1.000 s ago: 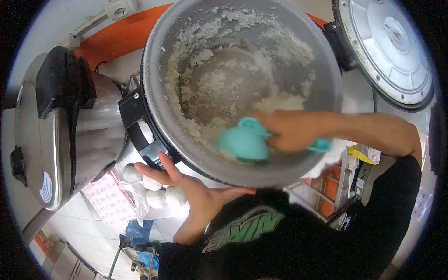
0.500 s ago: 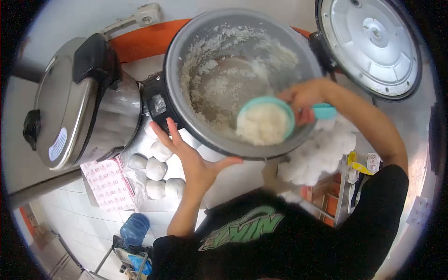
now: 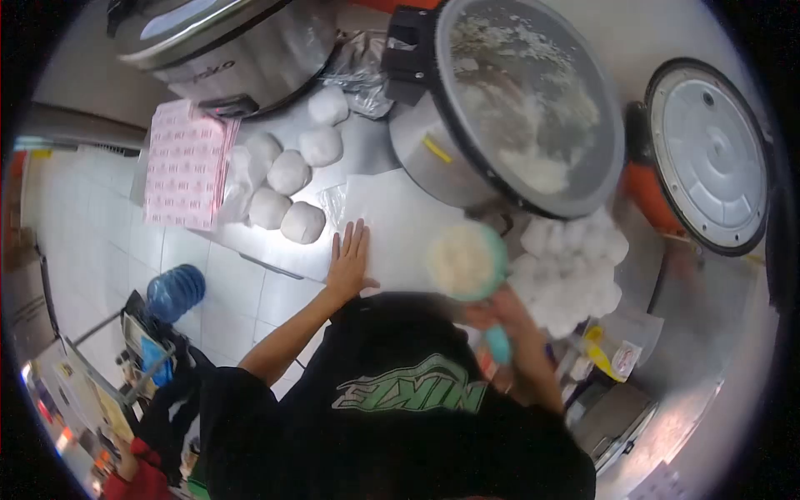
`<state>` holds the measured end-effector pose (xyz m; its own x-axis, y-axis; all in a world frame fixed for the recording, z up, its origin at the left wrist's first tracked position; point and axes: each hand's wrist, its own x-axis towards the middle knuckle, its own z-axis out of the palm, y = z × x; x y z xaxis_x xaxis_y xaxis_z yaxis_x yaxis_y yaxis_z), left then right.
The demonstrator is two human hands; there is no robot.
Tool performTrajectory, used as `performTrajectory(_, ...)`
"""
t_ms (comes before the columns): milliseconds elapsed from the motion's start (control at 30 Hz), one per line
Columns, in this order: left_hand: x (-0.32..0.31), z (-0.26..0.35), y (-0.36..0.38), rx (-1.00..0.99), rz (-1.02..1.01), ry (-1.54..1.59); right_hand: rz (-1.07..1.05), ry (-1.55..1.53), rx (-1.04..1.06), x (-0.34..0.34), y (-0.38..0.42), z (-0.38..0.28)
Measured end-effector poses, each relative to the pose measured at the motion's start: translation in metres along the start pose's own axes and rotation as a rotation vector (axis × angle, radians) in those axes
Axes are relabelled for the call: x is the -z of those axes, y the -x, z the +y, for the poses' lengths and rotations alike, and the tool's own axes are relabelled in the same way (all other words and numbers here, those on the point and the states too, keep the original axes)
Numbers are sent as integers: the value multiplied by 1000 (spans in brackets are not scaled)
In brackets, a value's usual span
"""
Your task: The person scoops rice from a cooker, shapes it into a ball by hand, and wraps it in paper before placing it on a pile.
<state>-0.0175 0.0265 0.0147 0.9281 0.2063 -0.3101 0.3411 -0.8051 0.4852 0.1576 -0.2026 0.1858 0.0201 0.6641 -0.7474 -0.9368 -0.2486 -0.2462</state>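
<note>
My right hand (image 3: pixel 506 315) is closed around a teal scoop (image 3: pixel 498 260), partly smeared by motion. White cooked rice (image 3: pixel 461 260) fills the scoop, which is over a white paper sheet (image 3: pixel 400 208) on the steel table. My left hand (image 3: pixel 350 262) lies with fingers stretched out at the sheet's left edge and holds nothing. Beyond the sheet stands a large open rice cooker (image 3: pixel 421 137), with rice stuck to its inner wall. Left of the sheet sit several round white wrapped bundles (image 3: pixel 290 172). Many similar white bundles (image 3: pixel 571 267) are heaped to the right.
A second, lidded cooker (image 3: pixel 250 62) stands at the back left. Pink-printed papers (image 3: pixel 187 167) lie at the table's left end. The open lid (image 3: pixel 708 154) hangs at the right. On the floor side are a blue water bottle (image 3: pixel 177 293) and another person's red sleeve (image 3: pixel 137 475).
My right hand has brought the rice-filled scoop out of the cooker, down over the paper. My left hand has moved from beside the cooker to the sheet's edge. The view has shifted.
</note>
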Motion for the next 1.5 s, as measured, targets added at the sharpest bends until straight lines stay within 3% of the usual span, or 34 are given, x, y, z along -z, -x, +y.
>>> performTrajectory(67, -3, 6, 2, 42, 16, 12, 181, 338, 93, 12, -53, 24)
performTrajectory(133, -2, 9, -1, 74, 31, 2, 592, 772, 297, 13, -104, 44)
performTrajectory(233, -3, 13, 3, 113, 37, -17, 964, 1745, 559, 15, -157, 72)
performTrajectory(333, -6, 13, 4, 135, 51, -24, 936, 1807, 491, 1, -172, 92)
performTrajectory(433, -11, 14, 5, 148, 46, -38, 925, 1623, 337, -20, -178, 81)
performTrajectory(533, -14, 8, 1, 125, 61, -57, 914, 1674, 404, -12, -190, 82)
performTrajectory(633, -16, 9, 5, 118, 58, -56, 786, 1535, 391, -6, -189, 72)
performTrajectory(733, -18, 7, 8, 111, 64, -46, 731, 1490, 558, -3, -173, 73)
performTrajectory(833, -17, 8, 12, 103, 97, -15, 663, 1370, 1109, -2, -145, 76)
performTrajectory(933, -17, 7, 20, 55, 170, 48, 621, 1332, 1024, 3, -109, 63)
performTrajectory(1033, -24, -11, 28, -82, 279, 163, 534, 1499, 1034, 76, -82, 47)
performTrajectory(1100, -37, -32, 34, -213, 324, 261, 615, 1539, 987, 127, -63, 35)
performTrajectory(1167, -41, -37, 36, -241, 352, 245, 730, 1563, 691, 157, -46, 16)
performTrajectory(1267, -46, -35, 40, -218, 371, 256, 889, 1589, 468, 181, -46, -2)
performTrajectory(1367, -39, -29, 35, -155, 370, 281, 1350, 1945, 548, 124, -42, 15)
performTrajectory(1433, -28, -23, 32, -114, 376, 308, 1085, 1904, 797, 109, -57, 38)
performTrajectory(1500, -14, -16, 27, -83, 397, 345, 693, 1910, 941, 84, -66, 61)
